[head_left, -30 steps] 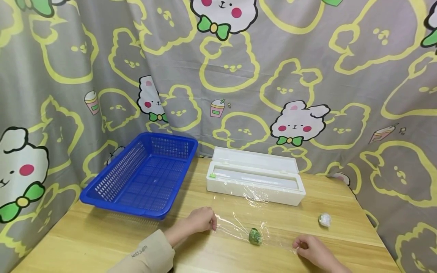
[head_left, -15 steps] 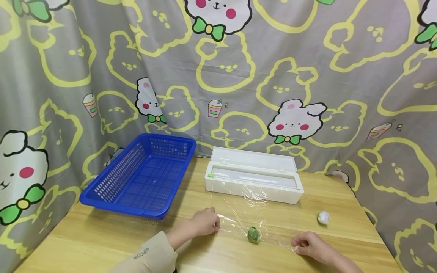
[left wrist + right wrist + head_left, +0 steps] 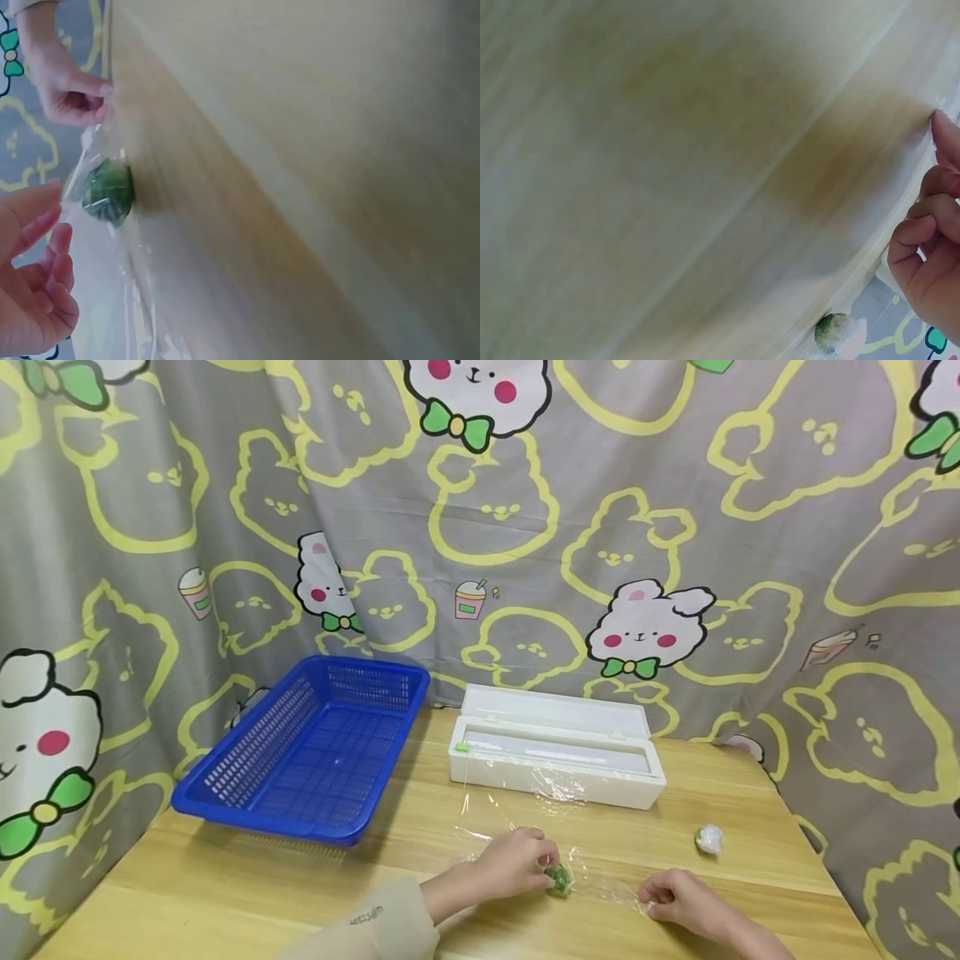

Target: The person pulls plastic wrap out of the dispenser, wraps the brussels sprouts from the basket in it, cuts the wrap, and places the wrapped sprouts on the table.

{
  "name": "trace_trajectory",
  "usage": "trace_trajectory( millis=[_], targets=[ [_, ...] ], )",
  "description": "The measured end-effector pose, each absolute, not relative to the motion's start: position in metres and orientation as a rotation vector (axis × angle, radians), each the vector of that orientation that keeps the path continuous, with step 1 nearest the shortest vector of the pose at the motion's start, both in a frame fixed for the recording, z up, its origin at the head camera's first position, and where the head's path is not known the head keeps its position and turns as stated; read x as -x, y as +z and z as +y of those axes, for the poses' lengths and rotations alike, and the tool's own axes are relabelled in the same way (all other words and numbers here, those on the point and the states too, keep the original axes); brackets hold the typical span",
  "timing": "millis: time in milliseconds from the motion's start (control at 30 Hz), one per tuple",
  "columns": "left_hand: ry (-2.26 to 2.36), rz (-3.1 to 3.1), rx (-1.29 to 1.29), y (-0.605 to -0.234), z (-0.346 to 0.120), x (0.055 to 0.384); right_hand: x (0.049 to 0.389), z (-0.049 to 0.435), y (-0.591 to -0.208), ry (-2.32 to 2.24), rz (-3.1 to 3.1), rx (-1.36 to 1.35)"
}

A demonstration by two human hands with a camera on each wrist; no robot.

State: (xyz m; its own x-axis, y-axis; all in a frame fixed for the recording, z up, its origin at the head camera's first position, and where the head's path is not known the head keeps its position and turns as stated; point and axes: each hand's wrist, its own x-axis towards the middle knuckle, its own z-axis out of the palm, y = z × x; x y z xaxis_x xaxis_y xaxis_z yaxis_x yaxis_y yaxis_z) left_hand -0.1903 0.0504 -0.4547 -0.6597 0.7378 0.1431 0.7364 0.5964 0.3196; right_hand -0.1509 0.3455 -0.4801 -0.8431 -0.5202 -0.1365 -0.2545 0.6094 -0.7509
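A small round green vegetable (image 3: 559,880) lies on a stretch of clear plastic wrap (image 3: 517,814) that runs from a long white dispenser box (image 3: 555,781) toward the front of the table. My left hand (image 3: 517,864) is right beside the vegetable; in the left wrist view its thumb and fingers are spread apart, with the wrap-covered vegetable (image 3: 109,192) just past the fingertips. The right hand (image 3: 686,902) pinches the wrap's near right corner between thumb and index finger. From the right wrist, that hand (image 3: 934,225) shows with its other fingers curled.
A blue plastic basket (image 3: 360,827) stands at the left of the wooden table (image 3: 225,893). The dispenser's lid (image 3: 555,710) is up, with a green slider at its left end. A white-wrapped ball (image 3: 708,839) sits at the right. A patterned curtain (image 3: 517,535) hangs behind.
My left hand has let go of the wrap's left edge and moved right to the vegetable. The right hand stays at its corner, still pinching the wrap.
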Motion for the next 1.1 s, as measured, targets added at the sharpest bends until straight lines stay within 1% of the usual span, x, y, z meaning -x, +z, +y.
trace_trajectory(
  millis=[267, 533, 600, 733, 900, 1100],
  targets=[
    [0.599, 2.82, -1.249, -0.465, 0.06, 0.193, 0.151, 0.345, -0.48, -1.062, 2.528, 0.604],
    [0.61, 2.808, -1.248, -0.468, 0.063, 0.198, 0.15, 0.345, -0.473, -0.979, 2.559, 0.566],
    [0.617, 2.796, -1.238, -0.468, 0.063, 0.198, 0.151, 0.342, -0.471, -0.927, 2.59, 0.603],
    [0.594, 2.793, -1.224, -0.466, 0.063, 0.198, 0.15, 0.324, -0.464, -0.905, 2.651, 0.692],
    [0.583, 2.79, -1.214, -0.466, 0.062, 0.198, 0.151, 0.295, -0.463, -0.993, 2.715, 0.823],
    [0.635, 2.753, -1.23, -0.465, 0.061, 0.199, 0.157, 0.265, -0.466, -1.076, 2.703, 0.761]
  ],
)
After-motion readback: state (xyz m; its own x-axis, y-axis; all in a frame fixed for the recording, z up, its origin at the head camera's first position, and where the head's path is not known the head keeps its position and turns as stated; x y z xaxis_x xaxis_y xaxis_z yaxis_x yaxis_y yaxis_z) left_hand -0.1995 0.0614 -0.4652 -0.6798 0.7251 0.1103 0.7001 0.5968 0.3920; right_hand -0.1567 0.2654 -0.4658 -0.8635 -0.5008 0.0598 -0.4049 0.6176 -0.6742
